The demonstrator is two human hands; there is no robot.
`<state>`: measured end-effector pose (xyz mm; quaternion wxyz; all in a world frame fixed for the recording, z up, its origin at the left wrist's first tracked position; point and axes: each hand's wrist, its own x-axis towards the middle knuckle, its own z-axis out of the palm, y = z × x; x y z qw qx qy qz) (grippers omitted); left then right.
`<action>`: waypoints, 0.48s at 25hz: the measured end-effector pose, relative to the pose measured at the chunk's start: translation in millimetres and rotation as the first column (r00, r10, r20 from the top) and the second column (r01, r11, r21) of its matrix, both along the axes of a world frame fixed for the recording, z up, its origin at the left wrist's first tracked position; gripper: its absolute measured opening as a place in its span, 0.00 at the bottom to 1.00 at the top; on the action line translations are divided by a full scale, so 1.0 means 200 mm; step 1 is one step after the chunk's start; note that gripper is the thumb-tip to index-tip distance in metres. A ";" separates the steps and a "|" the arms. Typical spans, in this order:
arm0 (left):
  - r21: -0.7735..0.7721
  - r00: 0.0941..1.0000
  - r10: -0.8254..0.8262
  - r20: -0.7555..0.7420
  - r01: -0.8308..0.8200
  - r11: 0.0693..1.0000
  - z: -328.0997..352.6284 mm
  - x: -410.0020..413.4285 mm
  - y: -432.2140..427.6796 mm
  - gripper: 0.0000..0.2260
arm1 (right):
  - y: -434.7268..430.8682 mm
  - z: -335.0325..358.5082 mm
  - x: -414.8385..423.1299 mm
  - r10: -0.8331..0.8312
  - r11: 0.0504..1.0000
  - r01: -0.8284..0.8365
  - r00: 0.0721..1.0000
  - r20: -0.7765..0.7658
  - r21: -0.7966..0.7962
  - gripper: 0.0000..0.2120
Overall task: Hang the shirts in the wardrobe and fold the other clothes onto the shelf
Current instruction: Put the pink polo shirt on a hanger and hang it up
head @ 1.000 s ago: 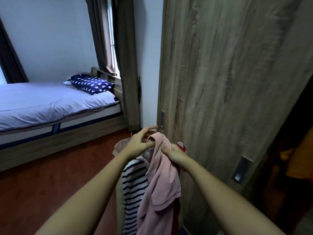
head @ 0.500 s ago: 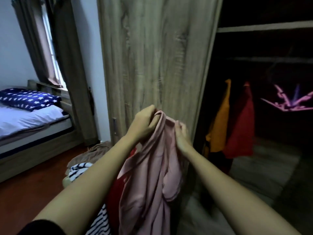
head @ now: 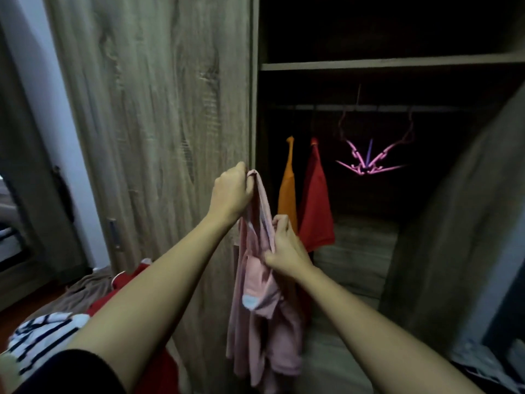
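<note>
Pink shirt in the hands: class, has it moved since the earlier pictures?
Yes. The pink shirt has travelled rightward across the wooden wardrobe door, from its left edge to its right edge beside the open compartment.

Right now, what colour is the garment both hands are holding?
The fabric garment is pale pink; head view.

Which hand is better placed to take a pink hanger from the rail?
Probably right. The right hand is nearer the hangers, and the left hand grips the shirt at its top, so it can carry it.
</note>
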<state>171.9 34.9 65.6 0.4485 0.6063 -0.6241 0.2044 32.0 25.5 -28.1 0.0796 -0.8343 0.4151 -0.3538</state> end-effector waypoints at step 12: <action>0.184 0.985 0.025 0.170 -0.056 0.981 -0.16 0.14 -0.04 0.08 | -0.27 0.33 -0.55 -0.401 0.914 0.395 0.915 -0.046 -0.092 0.13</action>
